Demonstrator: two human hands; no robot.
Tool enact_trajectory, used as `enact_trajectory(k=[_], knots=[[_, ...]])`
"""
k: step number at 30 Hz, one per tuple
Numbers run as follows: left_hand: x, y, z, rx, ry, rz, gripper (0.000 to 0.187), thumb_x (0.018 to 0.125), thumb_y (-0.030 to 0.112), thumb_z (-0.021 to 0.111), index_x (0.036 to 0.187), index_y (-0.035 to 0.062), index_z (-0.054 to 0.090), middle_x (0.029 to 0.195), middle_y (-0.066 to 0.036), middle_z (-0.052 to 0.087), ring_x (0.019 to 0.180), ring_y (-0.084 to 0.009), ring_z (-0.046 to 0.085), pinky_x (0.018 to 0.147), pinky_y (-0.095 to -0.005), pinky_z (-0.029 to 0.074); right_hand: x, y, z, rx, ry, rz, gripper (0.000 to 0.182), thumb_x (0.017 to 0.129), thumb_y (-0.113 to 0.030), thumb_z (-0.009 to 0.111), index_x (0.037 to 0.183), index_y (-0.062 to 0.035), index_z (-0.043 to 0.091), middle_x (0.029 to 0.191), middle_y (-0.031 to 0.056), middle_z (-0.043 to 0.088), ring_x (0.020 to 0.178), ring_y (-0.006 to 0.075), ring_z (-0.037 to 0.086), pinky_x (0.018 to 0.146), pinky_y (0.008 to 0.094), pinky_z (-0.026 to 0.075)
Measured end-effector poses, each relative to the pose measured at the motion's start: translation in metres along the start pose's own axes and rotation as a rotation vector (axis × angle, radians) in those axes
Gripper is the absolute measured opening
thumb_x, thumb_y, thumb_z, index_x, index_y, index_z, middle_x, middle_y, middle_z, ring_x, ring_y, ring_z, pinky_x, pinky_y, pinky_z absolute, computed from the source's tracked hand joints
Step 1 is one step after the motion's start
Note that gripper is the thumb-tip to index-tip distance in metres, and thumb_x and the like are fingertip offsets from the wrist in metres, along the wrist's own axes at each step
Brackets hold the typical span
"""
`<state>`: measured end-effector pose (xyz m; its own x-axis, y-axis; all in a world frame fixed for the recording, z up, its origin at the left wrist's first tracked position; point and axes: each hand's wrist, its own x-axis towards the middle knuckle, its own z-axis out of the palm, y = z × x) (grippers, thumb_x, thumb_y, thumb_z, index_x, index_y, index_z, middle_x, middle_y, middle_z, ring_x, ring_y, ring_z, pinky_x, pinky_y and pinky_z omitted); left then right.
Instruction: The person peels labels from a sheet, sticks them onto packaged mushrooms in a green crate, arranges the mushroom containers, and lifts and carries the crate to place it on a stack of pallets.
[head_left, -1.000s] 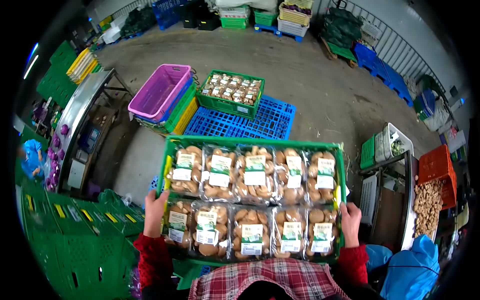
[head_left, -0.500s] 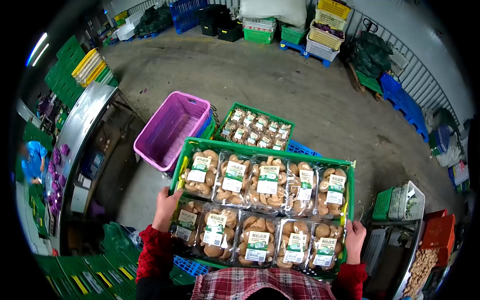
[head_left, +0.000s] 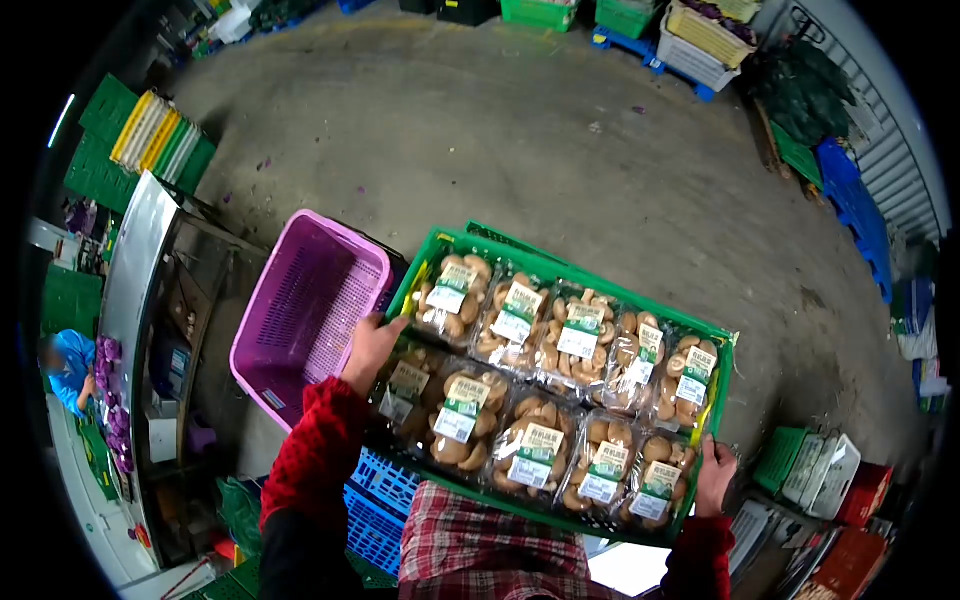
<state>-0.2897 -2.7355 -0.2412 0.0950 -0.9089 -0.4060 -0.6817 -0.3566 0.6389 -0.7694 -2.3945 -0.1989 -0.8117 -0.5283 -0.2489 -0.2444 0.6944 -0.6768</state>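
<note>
A green crate (head_left: 570, 276) holds two rows of clear packs of brown mushrooms (head_left: 575, 340) with white and green labels. It is tilted in view, its right side lower. My left hand (head_left: 372, 352) grips its left rim, thumb over the edge. At the opposite end, my right hand (head_left: 714, 476) is closed round the right rim. Behind the crate, the edge of another green crate (head_left: 500, 238) shows; its contents are hidden. An empty pink basket (head_left: 262, 335) stands just left of my left hand.
Blue plastic crates (head_left: 378, 510) stand below my left forearm. A long metal table (head_left: 128, 290) with purple vegetables (head_left: 112, 400) runs along the left, where a person in blue (head_left: 70, 370) stands. White and green baskets (head_left: 815, 470) are at right. Stacked crates (head_left: 700, 50) line the back.
The held crate has turned clockwise in view and shifted slightly right. It now covers most of the mushroom crate behind it. The view has tilted down, and the pink basket appears closer.
</note>
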Motion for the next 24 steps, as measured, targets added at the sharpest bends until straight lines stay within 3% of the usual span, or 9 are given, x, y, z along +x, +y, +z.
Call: enact_trajectory(k=[1, 7, 8, 10, 11, 12, 15, 18, 24], knots=[[-0.059, -0.018, -0.017, -0.026, 0.0, 0.011, 0.047, 0.082, 0.031, 0.071, 0.102, -0.0111, 0.066, 0.09, -0.02, 0.07, 0.083, -0.0234, 0.065, 0.075, -0.0371, 0.05, -0.052, 0.036, -0.02, 0.067, 0.026, -0.029, 0.036, 0.094, -0.021, 0.061, 0.072, 0.0075, 0.056, 0.063, 0.0005, 0.048, 0.064, 0.0084, 0.039, 0.055, 0.0314, 0.034], [0.115, -0.045, 0.062, -0.033, -0.059, 0.035, 0.056, 0.082, 0.033, 0.07, 0.115, -0.0106, 0.061, 0.102, -0.023, 0.069, 0.095, -0.0277, 0.066, 0.083, -0.0362, 0.05, 0.061, 0.095, 0.151, 0.168, 0.03, 0.218, 0.044, 0.092, -0.032, 0.063, 0.072, 0.0071, 0.059, 0.063, -0.0008, 0.047, 0.064, 0.0109, 0.037, 0.056, 0.0323, 0.032], [0.08, -0.055, 0.053, -0.068, -0.043, 0.031, 0.057, 0.081, 0.034, 0.071, 0.115, -0.0101, 0.06, 0.102, -0.023, 0.068, 0.095, -0.0276, 0.066, 0.084, -0.0366, 0.05, 0.038, 0.129, 0.138, 0.188, 0.026, 0.247, 0.046, 0.091, -0.035, 0.062, 0.071, 0.0064, 0.059, 0.062, -0.0006, 0.047, 0.063, 0.0112, 0.037, 0.055, 0.0324, 0.031], [0.114, -0.09, 0.078, -0.104, 0.027, 0.07, 0.059, 0.08, 0.036, 0.072, 0.115, -0.0091, 0.06, 0.101, -0.022, 0.068, 0.094, -0.0284, 0.066, 0.084, -0.037, 0.05, 0.061, 0.175, 0.165, 0.089, -0.085, 0.392, 0.041, 0.092, -0.042, 0.061, 0.072, -0.0061, 0.061, 0.063, -0.0007, 0.051, 0.055, 0.0111, 0.043, 0.05, 0.0288, 0.033], [0.094, -0.085, 0.078, -0.153, 0.032, 0.035, 0.059, 0.079, 0.038, 0.071, 0.113, -0.009, 0.06, 0.098, -0.022, 0.068, 0.091, -0.0298, 0.067, 0.081, -0.0384, 0.05, 0.042, 0.16, 0.165, 0.137, -0.097, 0.481, 0.053, 0.092, -0.045, 0.058, 0.077, 0.006, 0.061, 0.066, 0.0026, 0.051, 0.064, 0.0128, 0.04, 0.058, 0.0333, 0.036], [0.106, -0.108, 0.093, -0.125, 0.101, 0.097, 0.055, 0.08, 0.039, 0.07, 0.111, -0.0052, 0.061, 0.094, -0.022, 0.068, 0.087, -0.033, 0.067, 0.079, -0.0403, 0.051, 0.054, 0.216, 0.176, 0.086, -0.066, 0.385, 0.054, 0.094, -0.047, 0.056, 0.086, 0.0059, 0.064, 0.073, 0.0047, 0.057, 0.064, 0.0144, 0.045, 0.06, 0.0345, 0.041], [0.107, -0.08, 0.103, 0.057, 0.227, -0.005, 0.044, 0.084, 0.043, 0.067, 0.099, 0.0017, 0.061, 0.083, -0.02, 0.066, 0.08, -0.0381, 0.066, 0.071, -0.0454, 0.05, 0.04, 0.141, 0.216, 0.151, 0.155, 0.226, 0.058, 0.099, -0.048, 0.048, 0.106, 0.0071, 0.064, 0.089, 0.0095, 0.064, 0.079, 0.0178, 0.055, 0.074, 0.0348, 0.048], [0.103, -0.086, 0.112, 0.057, 0.318, 0.089, 0.037, 0.085, 0.038, 0.066, 0.089, 0.0033, 0.055, 0.076, -0.017, 0.062, 0.07, -0.0401, 0.062, 0.06, -0.0485, 0.048, 0.061, 0.173, 0.197, -0.206, 0.091, 0.245, 0.068, 0.097, -0.053, 0.049, 0.114, 0.0108, 0.062, 0.103, 0.0206, 0.068, 0.087, 0.0247, 0.062, 0.079, 0.0387, 0.051], [0.105, -0.102, 0.103, -0.032, 0.273, 0.161, 0.034, 0.085, 0.03, 0.067, 0.1, -0.0001, 0.061, 0.089, -0.018, 0.065, 0.078, -0.0365, 0.065, 0.066, -0.0452, 0.052, 0.074, 0.13, 0.204, -0.496, 0.173, 0.472, 0.071, 0.092, -0.057, 0.05, 0.107, 0.0099, 0.066, 0.103, 0.0223, 0.069, 0.092, 0.0303, 0.065, 0.079, 0.0417, 0.052]])
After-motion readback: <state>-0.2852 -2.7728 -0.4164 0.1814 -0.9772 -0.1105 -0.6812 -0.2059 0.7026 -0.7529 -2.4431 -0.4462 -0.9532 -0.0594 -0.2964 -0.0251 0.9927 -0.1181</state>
